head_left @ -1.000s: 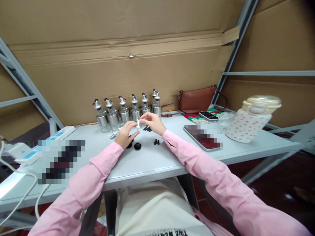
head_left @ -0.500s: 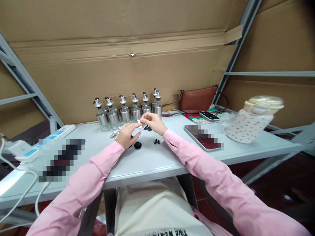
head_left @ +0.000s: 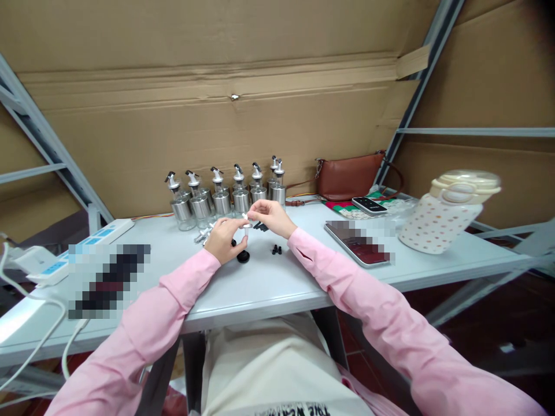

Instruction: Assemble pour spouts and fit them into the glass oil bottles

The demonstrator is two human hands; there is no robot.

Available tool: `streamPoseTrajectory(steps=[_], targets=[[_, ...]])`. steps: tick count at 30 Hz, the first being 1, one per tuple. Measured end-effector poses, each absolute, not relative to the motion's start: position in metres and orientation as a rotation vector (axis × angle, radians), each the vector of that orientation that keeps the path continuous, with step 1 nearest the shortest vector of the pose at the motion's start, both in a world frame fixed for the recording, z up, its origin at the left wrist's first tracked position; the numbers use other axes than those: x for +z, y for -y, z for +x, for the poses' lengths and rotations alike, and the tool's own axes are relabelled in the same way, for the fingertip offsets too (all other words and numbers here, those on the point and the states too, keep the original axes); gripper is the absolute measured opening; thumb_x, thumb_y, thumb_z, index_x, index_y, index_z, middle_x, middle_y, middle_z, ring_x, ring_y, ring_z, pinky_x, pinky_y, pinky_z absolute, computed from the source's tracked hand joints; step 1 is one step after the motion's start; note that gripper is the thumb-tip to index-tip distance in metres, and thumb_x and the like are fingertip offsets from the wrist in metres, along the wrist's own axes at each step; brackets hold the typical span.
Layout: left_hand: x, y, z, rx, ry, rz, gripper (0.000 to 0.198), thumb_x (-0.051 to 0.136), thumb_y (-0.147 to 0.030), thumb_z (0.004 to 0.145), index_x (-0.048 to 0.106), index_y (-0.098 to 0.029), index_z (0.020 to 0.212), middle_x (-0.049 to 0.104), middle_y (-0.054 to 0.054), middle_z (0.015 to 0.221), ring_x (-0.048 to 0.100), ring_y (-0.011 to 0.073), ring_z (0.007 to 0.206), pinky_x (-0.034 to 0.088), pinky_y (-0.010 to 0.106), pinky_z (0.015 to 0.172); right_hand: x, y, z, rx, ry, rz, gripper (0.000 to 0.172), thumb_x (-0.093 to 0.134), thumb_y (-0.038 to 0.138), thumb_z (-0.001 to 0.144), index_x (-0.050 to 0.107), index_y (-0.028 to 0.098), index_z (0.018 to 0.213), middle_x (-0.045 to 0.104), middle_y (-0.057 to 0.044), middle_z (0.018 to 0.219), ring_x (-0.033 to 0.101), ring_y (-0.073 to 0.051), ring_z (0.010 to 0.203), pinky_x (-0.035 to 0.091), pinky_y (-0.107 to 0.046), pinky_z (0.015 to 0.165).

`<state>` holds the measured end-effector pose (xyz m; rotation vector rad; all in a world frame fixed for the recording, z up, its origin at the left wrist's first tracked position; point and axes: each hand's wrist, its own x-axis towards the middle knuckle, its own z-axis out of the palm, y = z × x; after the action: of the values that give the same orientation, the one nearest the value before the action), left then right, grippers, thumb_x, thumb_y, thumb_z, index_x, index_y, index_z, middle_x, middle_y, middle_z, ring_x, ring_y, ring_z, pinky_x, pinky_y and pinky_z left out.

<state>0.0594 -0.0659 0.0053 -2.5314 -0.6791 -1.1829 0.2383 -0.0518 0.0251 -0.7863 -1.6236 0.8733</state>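
Observation:
In the middle of the table my left hand (head_left: 223, 240) is closed around a small white and clear plastic piece (head_left: 247, 230), held upright between thumb and fingers. My right hand (head_left: 272, 218) pinches at the top of it, where a small white tip shows; the fingers hide its exact shape. Under the left hand lie round black caps (head_left: 243, 257), partly covered. Small black plugs (head_left: 276, 249) stand in a cluster to the right. Behind the right hand are slim black pieces (head_left: 261, 227), and silver pourer parts (head_left: 203, 234) lie left of the left hand.
Several glass and steel bottles with pourer tops (head_left: 200, 203) line the back. At right are a phone (head_left: 358, 244), a brown bag (head_left: 350, 176), a second device (head_left: 369, 205) and a dotted jug (head_left: 440, 219). A power strip (head_left: 93, 245) and a blurred dark item (head_left: 115, 280) lie left.
Both hands stay almost in place. Slightly more of the clear plastic piece shows below the left fingers, and the left thumb has shifted a little lower.

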Motion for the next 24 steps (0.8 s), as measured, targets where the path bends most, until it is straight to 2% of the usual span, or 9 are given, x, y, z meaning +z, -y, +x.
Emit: streamPoseTrajectory(steps=[4,9,14,18,21,24], targets=[[0.006,0.066,0.059,-1.186,0.664,-2.533,0.027,0.049,-0.019,0.075,0.052,-0.017,0.102,0.066,0.005,0.092,0.061,0.0168,0.083,0.040,0.033,0.081,0.027,0.054,0.239,0.850,1.643,-0.796,0.022,0.066,0.032,0.063,0.055,0.014,0.070,0.061,-0.001,0.066,0.056,-0.011,0.060,0.046,-0.027,0.063],[0.006,0.065,0.059,-1.068,0.645,-2.550,0.028,0.048,-0.023,0.079,0.052,-0.019,0.106,0.065,0.004,0.092,0.061,0.0164,0.083,0.040,0.031,0.077,0.032,0.059,0.240,0.852,1.684,-0.808,0.025,0.066,0.030,0.063,0.058,0.015,0.082,0.063,0.000,0.067,0.058,-0.011,0.061,0.047,-0.027,0.064],[0.005,0.064,0.060,-1.031,0.636,-2.564,0.025,0.049,-0.023,0.078,0.054,-0.019,0.101,0.065,0.004,0.091,0.060,0.0169,0.084,0.039,0.031,0.077,0.037,0.060,0.245,0.820,1.791,-0.854,0.022,0.065,0.031,0.065,0.061,0.014,0.077,0.065,-0.002,0.069,0.059,-0.012,0.064,0.047,-0.026,0.065],[0.004,0.064,0.060,-1.057,0.625,-2.576,0.024,0.050,-0.022,0.076,0.054,-0.019,0.099,0.066,0.003,0.090,0.060,0.0167,0.083,0.039,0.031,0.078,0.042,0.055,0.263,0.905,1.963,-0.974,0.025,0.063,0.036,0.067,0.063,0.013,0.079,0.062,0.000,0.061,0.056,-0.010,0.058,0.044,-0.024,0.059],[0.003,0.062,0.059,-1.071,0.651,-2.586,0.023,0.050,-0.021,0.074,0.055,-0.019,0.096,0.065,0.002,0.084,0.059,0.0155,0.078,0.039,0.030,0.077,0.043,0.050,0.284,1.032,2.227,-1.109,0.023,0.068,0.035,0.062,0.066,0.013,0.069,0.060,0.001,0.055,0.051,-0.008,0.050,0.040,-0.021,0.050],[0.003,0.061,0.058,-1.077,0.644,-2.586,0.021,0.051,-0.020,0.074,0.055,-0.019,0.094,0.063,0.001,0.080,0.059,0.0148,0.075,0.039,0.029,0.075,0.041,0.046,0.299,1.120,2.408,-1.183,0.021,0.072,0.032,0.056,0.070,0.014,0.067,0.063,0.002,0.055,0.051,-0.006,0.048,0.037,-0.019,0.048]])
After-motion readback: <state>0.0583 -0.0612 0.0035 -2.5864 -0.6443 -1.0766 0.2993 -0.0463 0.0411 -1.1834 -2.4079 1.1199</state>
